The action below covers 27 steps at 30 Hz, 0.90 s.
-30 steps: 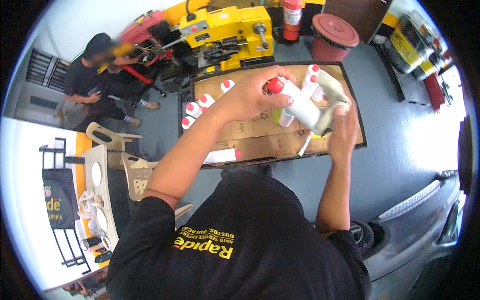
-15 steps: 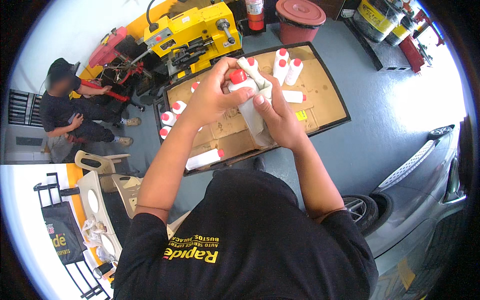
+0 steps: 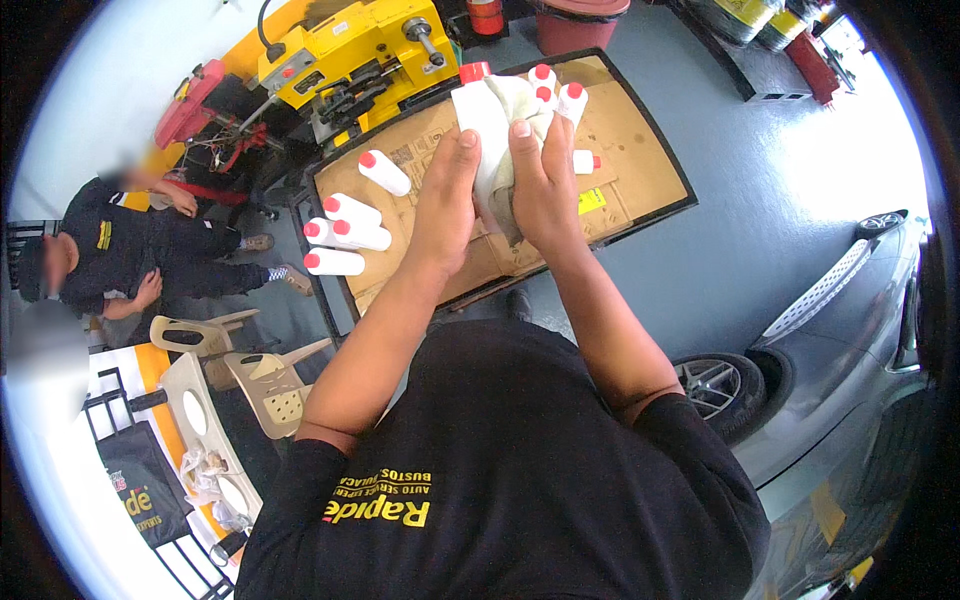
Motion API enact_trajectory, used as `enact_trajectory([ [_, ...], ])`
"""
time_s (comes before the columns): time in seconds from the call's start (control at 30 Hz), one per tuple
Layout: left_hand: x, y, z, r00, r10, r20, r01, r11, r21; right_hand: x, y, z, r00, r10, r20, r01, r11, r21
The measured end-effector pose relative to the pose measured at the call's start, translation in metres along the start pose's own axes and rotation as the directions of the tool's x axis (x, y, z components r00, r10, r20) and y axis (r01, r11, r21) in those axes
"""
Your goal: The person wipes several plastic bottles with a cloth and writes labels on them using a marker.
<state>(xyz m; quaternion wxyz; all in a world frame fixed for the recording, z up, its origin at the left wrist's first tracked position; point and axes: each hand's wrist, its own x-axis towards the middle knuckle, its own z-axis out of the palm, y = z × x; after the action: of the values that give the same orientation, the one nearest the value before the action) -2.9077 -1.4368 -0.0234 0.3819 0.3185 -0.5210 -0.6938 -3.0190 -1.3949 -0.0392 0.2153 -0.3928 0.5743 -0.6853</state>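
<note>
A white plastic bottle with a red cap (image 3: 476, 110) is held up between my two hands above the cardboard-covered table (image 3: 630, 150). My left hand (image 3: 452, 195) is closed along the bottle's left side, thumb pointing up. On the other side, my right hand (image 3: 545, 190) presses a pale cloth (image 3: 518, 103) against the bottle, its thumb over the cloth. Other white red-capped bottles stand on the cardboard: several at the left, with one bottle (image 3: 385, 173) apart from them, and a few at the far right, including this bottle (image 3: 571, 105). One bottle (image 3: 585, 162) lies on its side, partly behind my right hand.
Beyond the table stands a yellow machine (image 3: 350, 65), with a red lidded bin (image 3: 580, 25) to its right. A person in dark clothes (image 3: 120, 240) sits at the left. Beige plastic chairs (image 3: 268, 385) are at the near left. A grey car (image 3: 830, 370) is at the right.
The held bottle has moved farther from me and more of its white body shows. My hands have shifted from near its cap to along its sides. The seated person has leaned over.
</note>
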Motion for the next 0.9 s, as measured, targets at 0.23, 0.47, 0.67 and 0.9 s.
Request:
enact_trajectory([
  [0.23, -0.016, -0.011, 0.027, 0.976, 0.066, 0.205, -0.127, 0.946, 0.299, 0.03, -0.015, -0.024, 0.989, 0.037, -0.141, -0.01, 0.982, 0.186],
  [0.47, 0.011, -0.024, 0.034, 0.927, -0.305, 0.218, 0.297, 0.952, 0.072, 0.043, -0.014, -0.081, 0.965, 0.225, -0.137, -0.163, 0.918, 0.361],
  [0.67, 0.015, -0.025, 0.071, 0.917, -0.336, 0.215, 0.338, 0.941, 0.026, 0.02, 0.011, -0.093, 0.931, 0.346, -0.111, -0.289, 0.89, 0.354],
  [0.9, 0.009, -0.038, 0.087, 0.913, -0.259, 0.316, 0.286, 0.957, -0.04, 0.024, 0.006, -0.111, 0.935, 0.333, -0.123, -0.27, 0.892, 0.362],
])
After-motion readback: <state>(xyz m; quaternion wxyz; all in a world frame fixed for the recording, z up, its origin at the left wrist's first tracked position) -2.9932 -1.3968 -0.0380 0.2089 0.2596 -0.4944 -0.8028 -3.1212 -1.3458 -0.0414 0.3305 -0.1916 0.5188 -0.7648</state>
